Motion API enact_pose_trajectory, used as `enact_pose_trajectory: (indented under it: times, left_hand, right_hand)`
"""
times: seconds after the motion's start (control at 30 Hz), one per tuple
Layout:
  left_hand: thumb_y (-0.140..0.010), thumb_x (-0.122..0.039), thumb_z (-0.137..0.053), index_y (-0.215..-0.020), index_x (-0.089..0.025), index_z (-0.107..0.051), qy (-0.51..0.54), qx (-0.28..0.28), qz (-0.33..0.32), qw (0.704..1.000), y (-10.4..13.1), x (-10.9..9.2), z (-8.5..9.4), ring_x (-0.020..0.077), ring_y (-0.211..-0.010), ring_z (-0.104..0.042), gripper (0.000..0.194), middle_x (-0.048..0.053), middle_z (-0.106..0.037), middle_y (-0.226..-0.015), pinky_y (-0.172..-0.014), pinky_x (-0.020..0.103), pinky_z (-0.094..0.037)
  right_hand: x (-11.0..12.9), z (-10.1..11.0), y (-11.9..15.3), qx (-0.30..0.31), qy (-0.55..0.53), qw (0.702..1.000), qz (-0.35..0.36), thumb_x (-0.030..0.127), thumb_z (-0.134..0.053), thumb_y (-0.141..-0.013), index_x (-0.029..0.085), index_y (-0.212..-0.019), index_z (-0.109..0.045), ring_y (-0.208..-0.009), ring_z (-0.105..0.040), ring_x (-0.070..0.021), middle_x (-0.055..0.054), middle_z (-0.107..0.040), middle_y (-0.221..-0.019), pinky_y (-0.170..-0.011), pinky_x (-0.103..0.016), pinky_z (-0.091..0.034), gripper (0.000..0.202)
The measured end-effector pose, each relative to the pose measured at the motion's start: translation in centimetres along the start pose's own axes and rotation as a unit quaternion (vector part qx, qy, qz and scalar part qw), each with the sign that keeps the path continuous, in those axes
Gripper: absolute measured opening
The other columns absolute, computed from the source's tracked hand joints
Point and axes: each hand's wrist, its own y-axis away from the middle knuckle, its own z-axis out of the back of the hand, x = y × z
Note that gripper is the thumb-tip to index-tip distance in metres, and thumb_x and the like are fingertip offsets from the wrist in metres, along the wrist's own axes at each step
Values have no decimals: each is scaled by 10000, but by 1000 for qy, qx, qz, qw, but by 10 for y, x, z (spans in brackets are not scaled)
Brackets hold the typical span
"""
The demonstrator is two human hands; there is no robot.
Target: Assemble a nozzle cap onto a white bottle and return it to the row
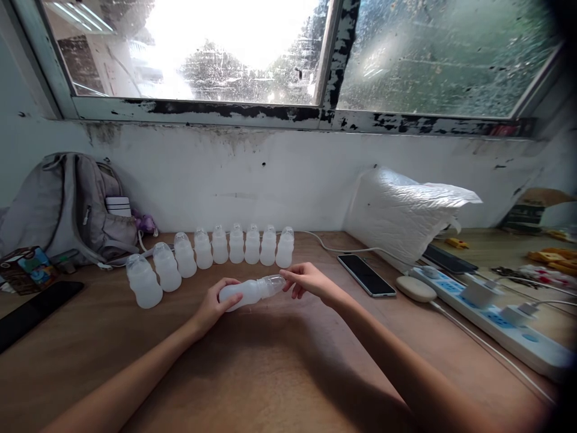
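A translucent white bottle [247,292] with a clear cap lies sideways just above the wooden table [270,373], held at both ends. My left hand [215,304] grips its base. My right hand [306,278] pinches the clear cap end. Behind them, several matching white bottles [211,252] stand upright in a curved row running from the left front to the middle back.
A grey backpack [67,207] leans on the wall at left, with a dark phone [33,311] and a small box [27,269] nearby. At right lie a phone [366,275], a white plastic bag [401,213], a power strip [496,316] with cables and a small oval device [415,288].
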Motion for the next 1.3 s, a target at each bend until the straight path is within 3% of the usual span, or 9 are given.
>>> enact_pose_trajectory:
  times: [1.13,1.3]
  left_hand:
    - [-711,-409,-508,-881,-171,-525,-20,3,-21,1000,1,-4,1,167,-772,-522,292,25,-571,-865,-691,246,-401]
    - [-703,-415,-506,-881,-168,-526,-7,-2,-20,1000,1,-6,2,172,-778,-520,305,31,-570,-870,-685,247,-407]
  right_hand:
    - [8,-12,5,17,-44,999,-19,446,-525,-729,104,-675,-521,-466,-561,-97,-69,-603,-583,-455,-192,-459,347]
    - [2,-31,5,30,-86,996,23,485,-369,-793,147,-840,-501,-389,-506,-84,-11,-566,-601,-333,-177,-354,366]
